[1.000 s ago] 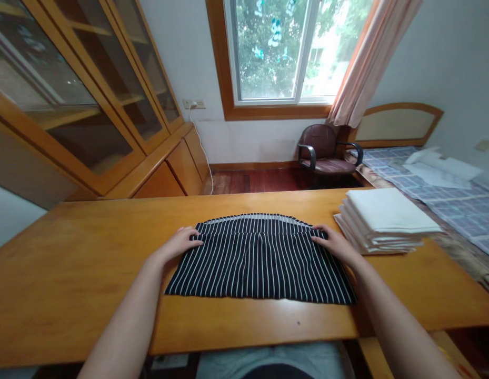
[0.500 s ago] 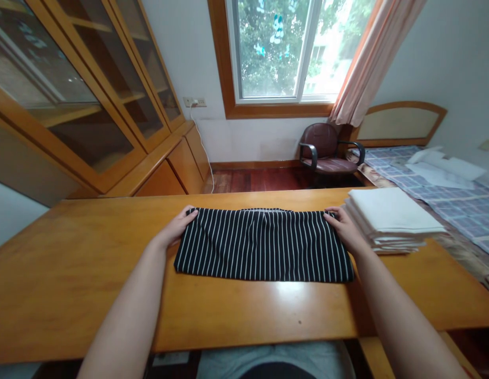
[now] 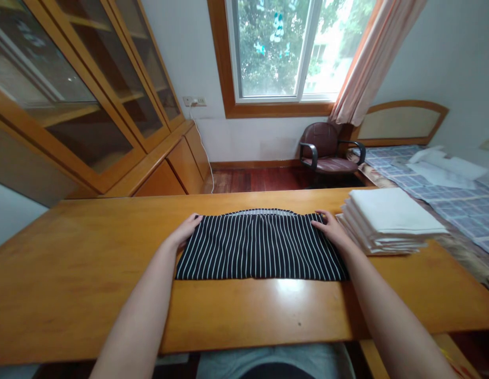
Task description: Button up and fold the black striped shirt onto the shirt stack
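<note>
A black garment with thin white stripes (image 3: 260, 247) lies folded into a wide band on the wooden table (image 3: 70, 273). My left hand (image 3: 185, 230) rests flat on its far left corner, fingers stretched out. My right hand (image 3: 331, 229) lies on its far right corner, fingers also extended and pressing the cloth. Neither hand grips anything. A grey waistband edge shows along the garment's far side.
A stack of folded white cloths (image 3: 388, 220) sits on the table just right of my right hand. Beyond the table are a dark red armchair (image 3: 327, 150), a bed with a blue checked cover (image 3: 445, 195), a glass-door cabinet (image 3: 90, 100) at left and a window (image 3: 283, 50).
The garment was folded over from a larger spread into a narrower band. Both hands went to its far edge, then drew slightly back and now lie flat on the far corners.
</note>
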`<state>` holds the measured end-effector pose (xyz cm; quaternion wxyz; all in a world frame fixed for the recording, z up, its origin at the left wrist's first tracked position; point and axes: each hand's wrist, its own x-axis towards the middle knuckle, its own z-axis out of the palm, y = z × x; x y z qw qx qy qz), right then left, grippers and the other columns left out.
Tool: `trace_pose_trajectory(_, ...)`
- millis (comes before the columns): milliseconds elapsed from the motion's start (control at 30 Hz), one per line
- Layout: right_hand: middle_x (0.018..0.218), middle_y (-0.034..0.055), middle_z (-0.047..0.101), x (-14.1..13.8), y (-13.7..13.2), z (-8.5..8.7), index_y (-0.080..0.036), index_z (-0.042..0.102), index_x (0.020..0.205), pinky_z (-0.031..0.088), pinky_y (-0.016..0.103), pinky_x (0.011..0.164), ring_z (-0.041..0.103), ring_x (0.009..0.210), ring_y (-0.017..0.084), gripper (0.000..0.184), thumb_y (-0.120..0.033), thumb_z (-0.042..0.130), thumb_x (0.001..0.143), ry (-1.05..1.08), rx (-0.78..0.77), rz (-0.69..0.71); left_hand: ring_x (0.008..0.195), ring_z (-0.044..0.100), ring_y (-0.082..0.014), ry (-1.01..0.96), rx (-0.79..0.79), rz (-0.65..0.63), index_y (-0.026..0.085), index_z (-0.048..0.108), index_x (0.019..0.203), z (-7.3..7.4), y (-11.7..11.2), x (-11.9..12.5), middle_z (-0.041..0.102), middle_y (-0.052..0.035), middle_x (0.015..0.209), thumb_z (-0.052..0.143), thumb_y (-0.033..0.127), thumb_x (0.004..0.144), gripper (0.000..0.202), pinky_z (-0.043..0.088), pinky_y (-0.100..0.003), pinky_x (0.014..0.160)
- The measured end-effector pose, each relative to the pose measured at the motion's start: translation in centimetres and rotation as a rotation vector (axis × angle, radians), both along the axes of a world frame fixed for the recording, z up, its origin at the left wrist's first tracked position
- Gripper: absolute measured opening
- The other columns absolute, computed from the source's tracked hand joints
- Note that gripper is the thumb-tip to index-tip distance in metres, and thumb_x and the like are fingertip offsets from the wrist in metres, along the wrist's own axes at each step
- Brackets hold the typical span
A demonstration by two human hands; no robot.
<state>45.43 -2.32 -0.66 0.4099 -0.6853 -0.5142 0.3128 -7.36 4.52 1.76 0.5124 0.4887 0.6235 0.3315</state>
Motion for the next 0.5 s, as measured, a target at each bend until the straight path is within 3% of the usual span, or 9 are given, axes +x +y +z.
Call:
trace_pose_trajectory(133, 0.12, 0.0097, 0.065, -0.6, -1.3, 1.1, -0.025, 0.062, 0.12, 0.042, 0.047, 0.105, 0.054, 0.123, 0.032, 0.057, -0.048, 0.074, 0.07, 0.015, -0.007, 0.098, 0.08, 0.064, -0.0203, -0.03, -0.083, -0.048, 0.021, 0.058, 0.087, 1.2, -3.3, -1.2, 0.065, 0.0, 0.081, 0.073, 0.059, 0.07, 0.044, 0.052, -0.03, 0.072)
trace_pose_trajectory(267, 0.114, 0.0062, 0.065, -0.6, -2.3, 2.7, -0.028, 0.058, 0.129, 0.047, 0.041, 0.098, 0.059, 0.108, 0.027, 0.061, -0.051, 0.072, 0.075, 0.089, 0.086, 0.176, 0.07, 0.059, -0.0152, -0.134, 0.001, -0.019, 0.021, 0.056, 0.084, 2.7, -5.6, -2.0, 0.06, 0.003, 0.076, 0.076, 0.056, 0.07, 0.042, 0.049, -0.024, 0.064)
trace_pose_trajectory(400, 0.092, 0.0019, 0.063, -0.5, -1.5, 2.8, -0.028, 0.053, 0.135, 0.051, 0.036, 0.083, 0.062, 0.087, 0.022, 0.068, -0.053, 0.073, 0.075, 0.226, 0.129, 0.09, 0.061, 0.053, -0.0112, -0.255, 0.102, 0.094, 0.022, 0.053, 0.084, 3.2, -5.1, -2.0, 0.056, 0.0055, 0.071, 0.077, 0.053, 0.07, 0.041, 0.045, -0.02, 0.058)
trace_pose_trajectory(500, 0.085, 0.0009, 0.062, -0.7, -0.3, 1.5, -0.026, 0.055, 0.129, 0.05, 0.036, 0.078, 0.061, 0.081, 0.022, 0.067, -0.052, 0.075, 0.07, 0.265, 0.089, 0.035, 0.064, 0.056, -0.0128, -0.189, 0.121, 0.157, 0.022, 0.053, 0.087, 2.1, -3.6, -1.5, 0.058, 0.0044, 0.072, 0.071, 0.054, 0.074, 0.039, 0.048, -0.022, 0.061)
